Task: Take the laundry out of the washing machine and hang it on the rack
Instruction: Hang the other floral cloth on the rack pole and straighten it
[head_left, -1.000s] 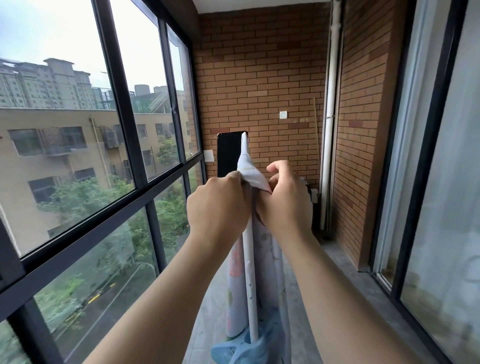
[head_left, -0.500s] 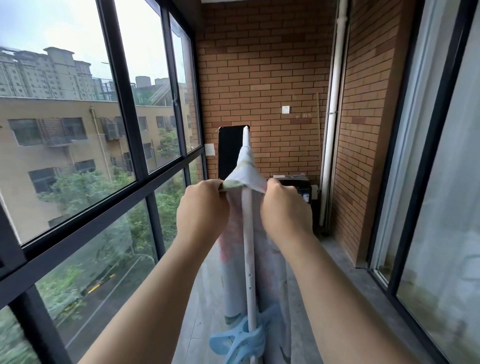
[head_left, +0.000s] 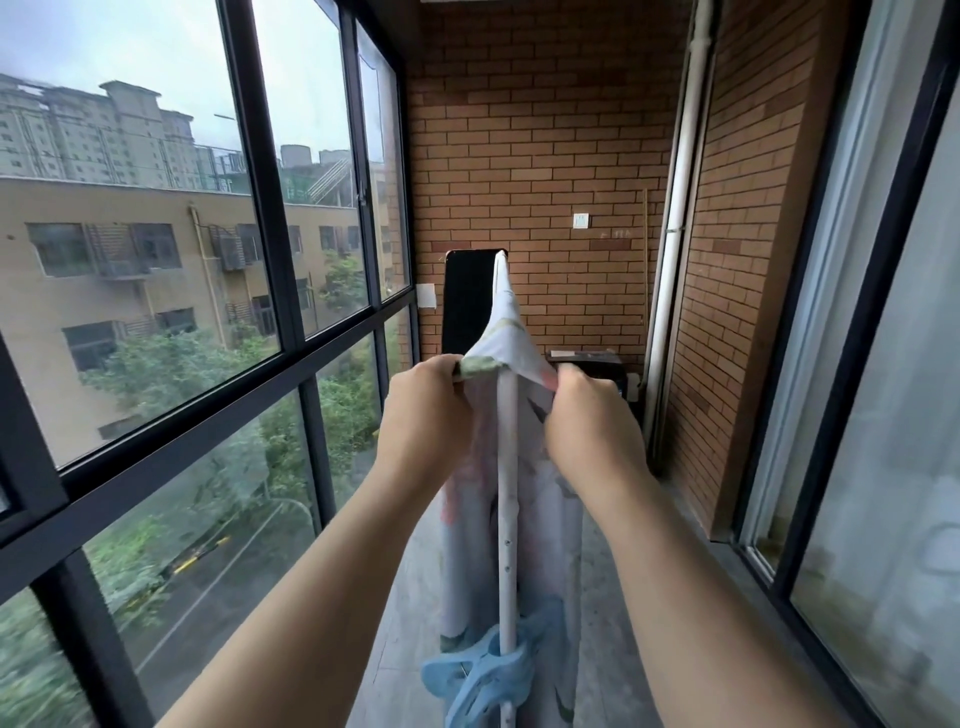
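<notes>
Hanging astride the white rack rail (head_left: 508, 467), the pale printed cloth (head_left: 506, 338) falls in two panels, one on each side of the tube, with its fold riding along the rail's top toward the far end. Both hands have hold of it at the near end of that fold. The left hand (head_left: 423, 410) is closed in a fist around a bunched, greenish-printed edge on the rail's left side. The right hand (head_left: 592, 415) has its fingers curled round the edge on the right side, where a pink patch of the print shows. Between the two fists the cloth is drawn taut across the rail like a small tent, so the grip sits level with the rail top and the rest of the fabric hangs below. The hands flank the rail, apart from each other.

Nearer the camera, a light blue clothes peg (head_left: 483, 675) clamps the rail, touching the hanging cloth. At the rail's far end stands a black rectangular panel (head_left: 467, 301). Behind it the brick wall (head_left: 519, 130) carries a small white wall plate (head_left: 581, 220); faint marks on the bricks just right of it are too small to read. A white drainpipe (head_left: 680, 208) runs up the corner, and a dark low box (head_left: 587, 364) sits near its foot. Black-framed windows (head_left: 130, 260) line the left, a glass sliding door (head_left: 883, 415) the right.
</notes>
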